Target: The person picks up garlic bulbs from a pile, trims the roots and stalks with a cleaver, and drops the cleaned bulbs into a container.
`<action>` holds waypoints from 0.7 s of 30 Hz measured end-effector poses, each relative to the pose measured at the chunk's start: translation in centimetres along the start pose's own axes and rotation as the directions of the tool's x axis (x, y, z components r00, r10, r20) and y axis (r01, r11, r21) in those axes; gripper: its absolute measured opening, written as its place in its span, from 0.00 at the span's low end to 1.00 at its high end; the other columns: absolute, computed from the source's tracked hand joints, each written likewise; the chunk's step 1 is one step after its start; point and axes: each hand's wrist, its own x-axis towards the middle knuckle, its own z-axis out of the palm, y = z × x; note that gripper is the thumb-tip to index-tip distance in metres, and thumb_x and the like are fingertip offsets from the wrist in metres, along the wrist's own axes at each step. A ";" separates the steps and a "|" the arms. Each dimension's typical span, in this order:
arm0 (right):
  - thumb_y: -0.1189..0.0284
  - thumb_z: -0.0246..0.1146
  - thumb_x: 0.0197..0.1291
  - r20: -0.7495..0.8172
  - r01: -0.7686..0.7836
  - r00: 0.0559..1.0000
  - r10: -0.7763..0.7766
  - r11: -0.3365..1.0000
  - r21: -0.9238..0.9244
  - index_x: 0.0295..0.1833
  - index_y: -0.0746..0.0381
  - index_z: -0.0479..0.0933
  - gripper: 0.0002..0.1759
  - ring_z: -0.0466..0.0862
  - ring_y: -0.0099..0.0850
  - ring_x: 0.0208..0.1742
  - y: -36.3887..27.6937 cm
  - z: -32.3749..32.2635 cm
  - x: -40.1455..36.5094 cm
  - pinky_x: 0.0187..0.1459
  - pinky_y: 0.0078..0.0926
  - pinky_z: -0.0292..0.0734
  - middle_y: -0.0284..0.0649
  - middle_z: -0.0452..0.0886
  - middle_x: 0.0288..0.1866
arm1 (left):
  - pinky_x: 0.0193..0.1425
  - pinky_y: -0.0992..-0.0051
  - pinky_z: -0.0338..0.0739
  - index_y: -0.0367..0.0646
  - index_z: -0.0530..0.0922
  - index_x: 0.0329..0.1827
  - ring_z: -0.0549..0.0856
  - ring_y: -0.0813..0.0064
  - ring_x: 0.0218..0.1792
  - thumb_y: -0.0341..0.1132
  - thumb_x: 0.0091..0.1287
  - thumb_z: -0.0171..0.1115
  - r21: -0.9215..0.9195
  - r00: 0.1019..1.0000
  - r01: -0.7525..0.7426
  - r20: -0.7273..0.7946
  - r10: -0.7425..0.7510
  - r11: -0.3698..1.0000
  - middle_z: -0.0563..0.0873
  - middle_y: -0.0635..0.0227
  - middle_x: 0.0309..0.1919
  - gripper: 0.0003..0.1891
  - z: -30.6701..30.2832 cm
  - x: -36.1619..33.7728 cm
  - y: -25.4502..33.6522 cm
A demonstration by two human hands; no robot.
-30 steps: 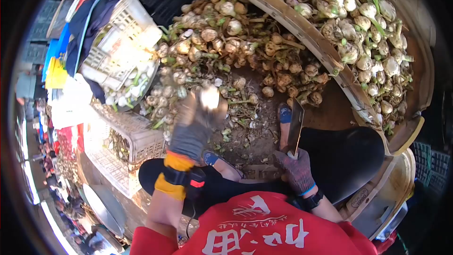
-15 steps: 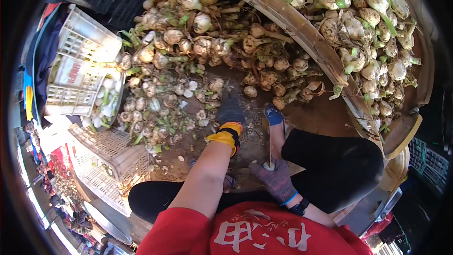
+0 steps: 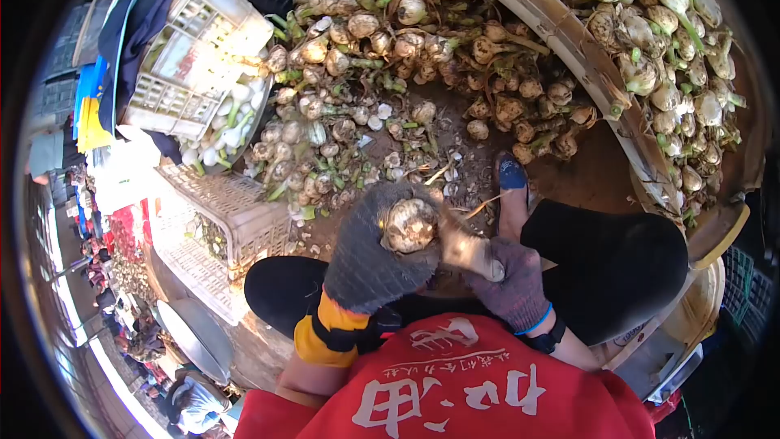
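Observation:
My left hand point(image 3: 370, 252), in a dark grey glove with a yellow cuff, is wrapped around a garlic bulb point(image 3: 410, 225) in front of my chest. The bulb's soil-stained, rooty end faces up. Closed beside it, my right hand point(image 3: 512, 276), in a purplish knit glove, grips a knife point(image 3: 465, 245) with a pale handle end. The blade part is smeared by motion and lies close to the bulb's right side; whether it touches cannot be made out. Thin root or stalk strands point(image 3: 439, 175) show just beyond the bulb.
A heap of dirty garlic point(image 3: 366, 24) lies ahead, with smaller trimmed bulbs point(image 3: 313, 146) nearer. A plastic crate point(image 3: 183, 73) and peeled white bulbs point(image 3: 240, 114) stand left; another crate point(image 3: 236, 203) sits below. A curved wooden rim point(image 3: 552, 20) borders more garlic point(image 3: 666, 73) at right.
My left hand has come back from the heap's near edge toward my body and now holds a garlic bulb. The knife in my right hand has tilted toward it. The view has shifted.

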 end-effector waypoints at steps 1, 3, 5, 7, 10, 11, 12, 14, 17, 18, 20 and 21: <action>0.67 0.72 0.49 0.052 0.103 0.994 -0.098 0.989 -0.106 0.33 0.64 0.81 0.12 0.84 0.44 0.28 -0.8 -0.2 -0.2 0.31 0.34 0.78 0.47 0.84 0.30 | 0.58 0.66 0.78 0.40 0.78 0.58 0.85 0.62 0.50 0.42 0.51 0.78 0.158 0.990 -0.066 -0.115 0.085 0.985 0.85 0.60 0.49 0.32 0.0 -1.5 0.4; 0.65 0.71 0.43 0.179 0.313 0.946 -0.269 0.901 -0.299 0.35 0.62 0.81 0.14 0.85 0.45 0.33 -2.7 -0.9 -0.5 0.33 0.37 0.80 0.44 0.83 0.33 | 0.61 0.65 0.76 0.39 0.76 0.61 0.83 0.61 0.54 0.43 0.53 0.77 -0.147 0.989 0.098 -0.098 -0.113 0.984 0.83 0.60 0.53 0.33 0.2 -3.7 0.9; 0.63 0.70 0.39 0.285 0.333 0.931 -0.228 0.851 -0.407 0.39 0.62 0.81 0.20 0.85 0.42 0.37 -5.1 -1.0 -1.0 0.34 0.40 0.79 0.42 0.81 0.36 | 0.64 0.64 0.74 0.39 0.74 0.64 0.81 0.60 0.57 0.44 0.56 0.75 -0.434 0.957 0.253 -0.017 -0.288 0.865 0.82 0.60 0.57 0.34 0.5 -5.6 0.9; 0.62 0.69 0.39 0.359 0.471 0.874 -0.328 0.753 -0.459 0.42 0.61 0.81 0.22 0.84 0.42 0.37 -6.4 -0.4 -1.5 0.35 0.40 0.78 0.43 0.81 0.36 | 0.65 0.65 0.74 0.40 0.72 0.65 0.81 0.62 0.58 0.43 0.58 0.73 -0.310 0.964 0.238 -0.040 -0.263 0.920 0.80 0.59 0.59 0.33 0.7 -7.4 0.4; 0.62 0.68 0.40 0.341 0.514 0.853 -0.394 0.748 -0.421 0.41 0.61 0.81 0.21 0.84 0.42 0.36 -7.0 0.3 -2.3 0.35 0.40 0.78 0.42 0.80 0.36 | 0.65 0.65 0.74 0.41 0.69 0.67 0.79 0.63 0.60 0.42 0.61 0.70 -0.113 0.971 0.215 -0.077 -0.225 0.970 0.77 0.59 0.62 0.33 1.2 -9.8 -1.1; 0.63 0.68 0.40 0.350 0.512 0.853 -0.386 0.747 -0.424 0.41 0.61 0.81 0.20 0.84 0.42 0.35 -7.2 0.5 -2.6 0.35 0.40 0.78 0.43 0.80 0.35 | 0.65 0.65 0.74 0.41 0.68 0.68 0.79 0.64 0.61 0.42 0.62 0.69 -0.045 0.973 0.211 -0.088 -0.215 0.976 0.76 0.59 0.63 0.32 1.3 -10.6 -1.7; 0.63 0.68 0.40 0.353 0.519 0.850 -0.392 0.742 -0.424 0.41 0.61 0.81 0.20 0.84 0.42 0.35 -7.0 0.7 -2.8 0.35 0.40 0.78 0.43 0.80 0.35 | 0.66 0.65 0.74 0.41 0.67 0.68 0.78 0.64 0.61 0.41 0.63 0.68 0.025 0.974 0.209 -0.098 -0.206 0.978 0.75 0.58 0.64 0.32 1.4 -11.3 -2.1; 0.64 0.67 0.43 0.244 0.449 0.892 -0.380 0.804 -0.390 0.41 0.61 0.81 0.18 0.83 0.44 0.33 -5.7 1.1 -3.0 0.34 0.40 0.78 0.43 0.80 0.34 | 0.66 0.66 0.74 0.42 0.65 0.70 0.77 0.66 0.62 0.41 0.65 0.66 0.162 0.976 0.202 -0.113 -0.186 0.966 0.73 0.58 0.66 0.32 1.5 -12.2 -2.7; 0.66 0.66 0.46 0.216 0.364 0.931 -0.295 0.808 -0.464 0.41 0.59 0.82 0.15 0.84 0.46 0.36 -2.0 2.0 -4.2 0.36 0.41 0.79 0.45 0.82 0.36 | 0.57 0.71 0.80 0.42 0.70 0.64 0.83 0.69 0.55 0.36 0.59 0.71 -0.269 0.913 0.001 -0.392 -0.110 0.963 0.80 0.57 0.59 0.30 1.9 -10.9 0.5; 0.66 0.67 0.47 0.032 0.234 0.970 -0.240 0.894 -0.382 0.39 0.59 0.83 0.13 0.85 0.48 0.37 0.6 1.7 -4.8 0.38 0.41 0.81 0.48 0.83 0.35 | 0.51 0.68 0.81 0.43 0.75 0.57 0.85 0.65 0.47 0.37 0.56 0.73 0.002 0.914 -0.007 -0.406 0.007 1.000 0.83 0.59 0.50 0.26 0.8 -10.1 3.1; 0.69 0.69 0.46 -0.028 -0.037 0.999 0.027 0.874 -0.485 0.36 0.64 0.82 0.12 0.85 0.50 0.35 1.4 0.5 -4.4 0.39 0.40 0.81 0.51 0.83 0.30 | 0.32 0.68 0.82 0.45 0.81 0.43 0.86 0.58 0.28 0.37 0.44 0.79 0.244 0.856 -0.081 -0.480 0.193 0.966 0.85 0.61 0.31 0.22 0.2 -9.0 3.7; 0.70 0.69 0.46 -0.062 -0.019 0.998 -0.007 0.917 -0.398 0.35 0.65 0.82 0.12 0.85 0.51 0.33 1.0 0.4 -4.8 0.38 0.40 0.81 0.51 0.82 0.28 | 0.32 0.68 0.82 0.45 0.81 0.43 0.86 0.58 0.28 0.37 0.44 0.79 0.250 0.850 -0.071 -0.491 0.189 0.966 0.85 0.61 0.31 0.22 -0.2 -8.7 3.5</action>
